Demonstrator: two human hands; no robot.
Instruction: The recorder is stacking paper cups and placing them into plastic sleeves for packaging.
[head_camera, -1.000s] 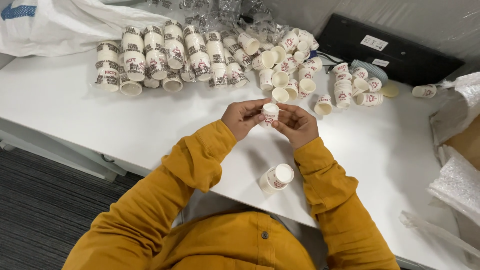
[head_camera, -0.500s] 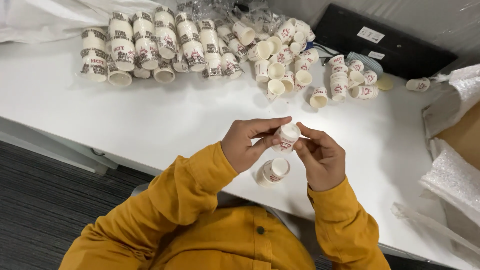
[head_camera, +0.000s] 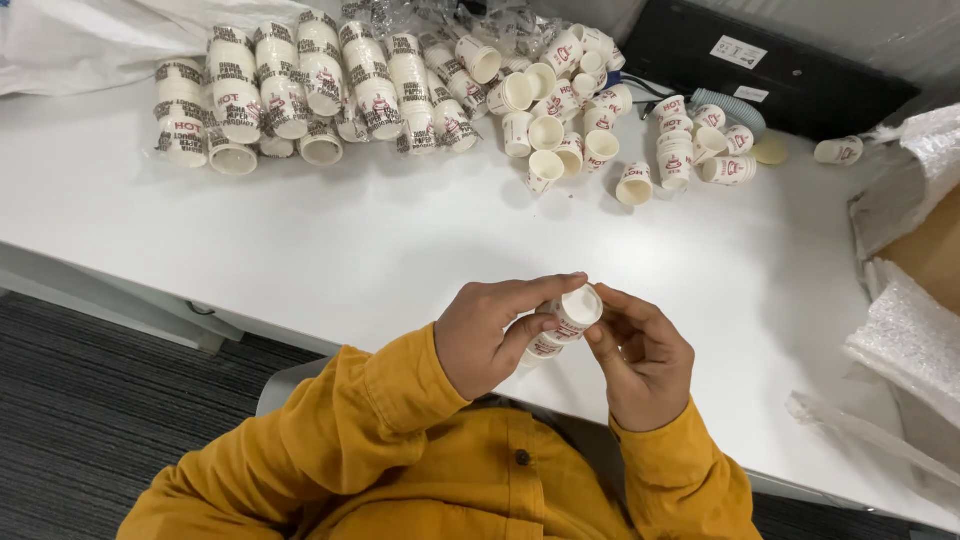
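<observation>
1. Head view: my left hand (head_camera: 487, 340) and right hand (head_camera: 640, 360) are both pinched around a small paper cup (head_camera: 572, 312), held above the white table (head_camera: 330, 250) edge.
2. Judging by its thin wall, it is light and crushable; hold near the stiffer rim.
3. Stacked cup sleeves (head_camera: 300, 85) and loose cups (head_camera: 570, 120) lie well apart at the table's far side.

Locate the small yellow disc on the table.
In the head view, the yellow disc lies flat at the table's far right, between the loose small cups and one lone cup.

A mustard-yellow long-sleeved shirt with a dark front button covers both arms to the wrists.
</observation>
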